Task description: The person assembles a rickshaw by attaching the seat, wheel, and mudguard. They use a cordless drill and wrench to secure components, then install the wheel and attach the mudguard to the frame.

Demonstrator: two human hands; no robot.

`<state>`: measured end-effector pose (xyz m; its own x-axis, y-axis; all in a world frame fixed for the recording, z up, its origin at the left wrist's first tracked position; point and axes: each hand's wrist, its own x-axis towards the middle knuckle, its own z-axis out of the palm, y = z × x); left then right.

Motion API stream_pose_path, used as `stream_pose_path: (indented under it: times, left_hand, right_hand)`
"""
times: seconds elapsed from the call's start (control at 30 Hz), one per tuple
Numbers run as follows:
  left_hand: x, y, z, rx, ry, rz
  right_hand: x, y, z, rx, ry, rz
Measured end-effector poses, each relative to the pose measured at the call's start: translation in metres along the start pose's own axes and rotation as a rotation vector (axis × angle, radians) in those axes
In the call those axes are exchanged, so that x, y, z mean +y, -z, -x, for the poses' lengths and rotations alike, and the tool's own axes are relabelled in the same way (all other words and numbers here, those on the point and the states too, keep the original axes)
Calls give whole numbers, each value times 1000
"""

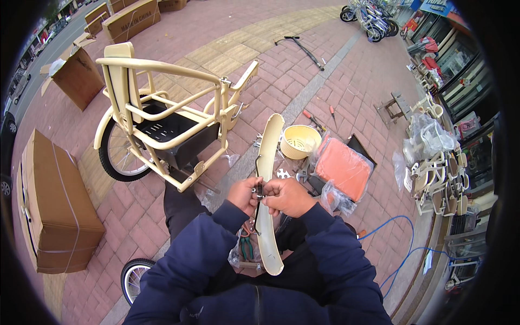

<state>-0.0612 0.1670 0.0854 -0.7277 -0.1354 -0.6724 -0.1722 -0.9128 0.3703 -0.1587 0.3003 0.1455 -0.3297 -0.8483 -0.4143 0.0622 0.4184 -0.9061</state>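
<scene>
A long, curved cream mudguard [268, 233] stands upright in front of me, its hollow inner side facing me. My left hand [244, 195] is closed at its left edge, the fingers pinching a small dark metal bracket [259, 190] at mid-length. My right hand [290, 197] is closed too, thumb and fingertips meeting at the same bracket over the mudguard's inside. Thin black stays run along the mudguard's left side. The fingers partly hide the bracket, so its fastening is not clear. Beneath lie pliers [247, 247] with green handles.
At the left stands a cream cycle frame [162, 67] with a wheel and black tray. Cardboard boxes [62, 211] line the left side. Beyond my hands sit a cream basket [300, 142], an orange wrapped cushion [342, 169] and screwdrivers [310, 116]. A blue hose [411, 230] curves at right.
</scene>
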Motion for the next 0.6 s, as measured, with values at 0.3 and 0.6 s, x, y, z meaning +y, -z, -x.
stream_pose_path:
  times: [0.3, 0.6]
  left_hand:
    - [1, 4, -8, -56, 98, 46]
    - [-6, 2, -9, -12, -32, 90]
  right_hand:
    - [-1, 2, 1, 43, -31, -29]
    - [-12, 20, 15, 54, -67, 80]
